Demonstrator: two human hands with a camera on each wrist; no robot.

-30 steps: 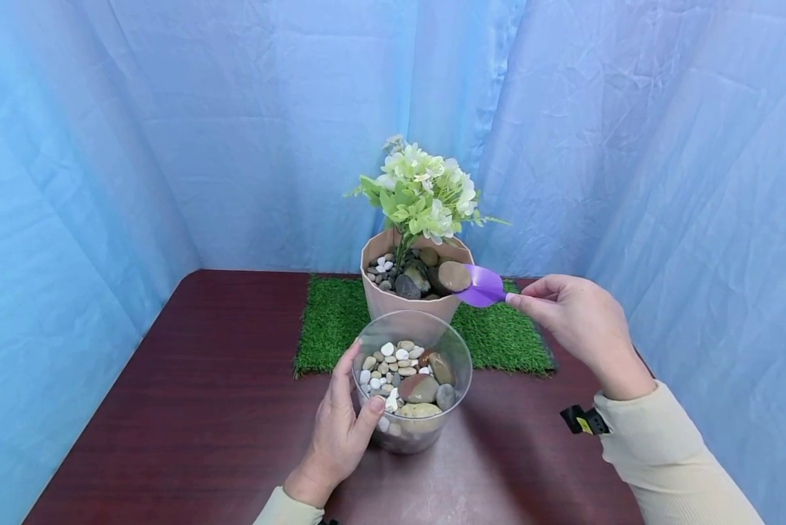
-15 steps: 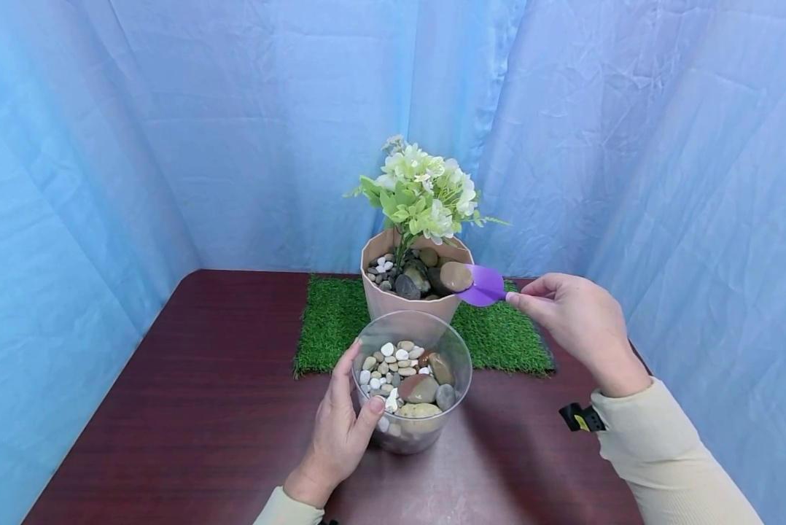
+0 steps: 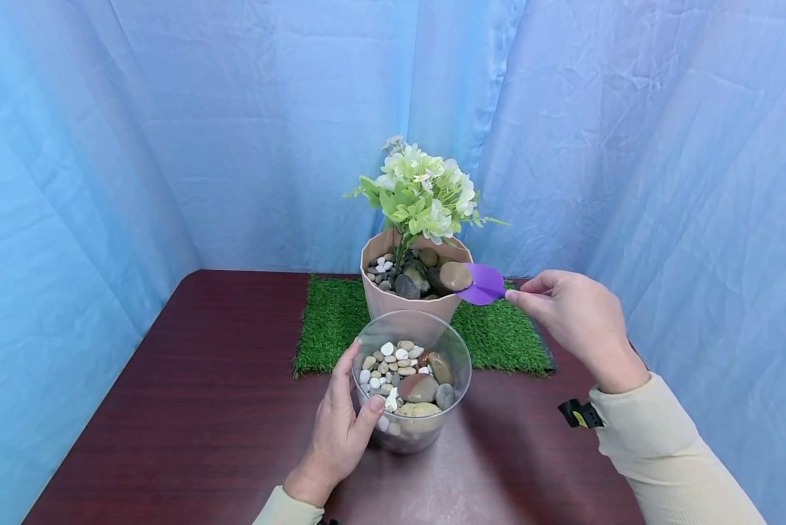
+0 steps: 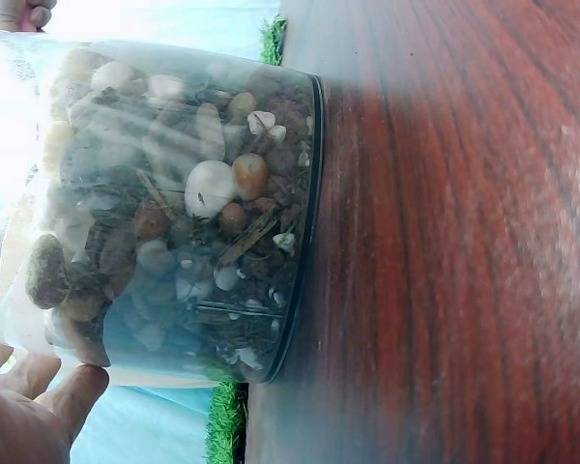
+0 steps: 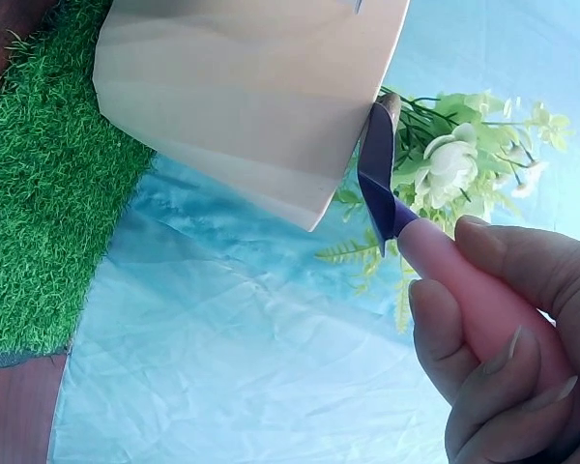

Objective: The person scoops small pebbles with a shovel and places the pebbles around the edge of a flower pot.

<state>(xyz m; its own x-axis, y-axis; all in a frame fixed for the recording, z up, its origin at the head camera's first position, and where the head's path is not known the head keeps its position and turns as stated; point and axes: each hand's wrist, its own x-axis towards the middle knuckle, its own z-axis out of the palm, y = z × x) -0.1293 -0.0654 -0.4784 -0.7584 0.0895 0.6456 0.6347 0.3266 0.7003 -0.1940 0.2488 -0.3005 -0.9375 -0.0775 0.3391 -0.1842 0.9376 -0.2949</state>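
My right hand (image 3: 577, 313) grips the pink handle (image 5: 474, 300) of a small trowel with a purple blade (image 3: 485, 284). A smooth brown stone (image 3: 456, 276) lies at the blade's tip, over the right rim of a pale pink flower pot (image 3: 413, 306). Stones and white-flowered greenery (image 3: 426, 193) fill that pot. In front stands a clear plastic container (image 3: 411, 436) of pebbles and larger stones. My left hand (image 3: 340, 426) holds its left side, thumb at the near rim and fingers along the wall. In the left wrist view, pebbles and debris (image 4: 213, 188) show through the container's side.
Beneath the pot lies a green artificial grass mat (image 3: 504, 343) on a dark red-brown wooden table (image 3: 189, 394). Blue curtains (image 3: 268, 131) hang behind and on both sides. The pot stands directly behind the container.
The trowel and my right hand have risen very slightly, with the brown stone staying at the blade's tip. My left hand and the container have kept their place.
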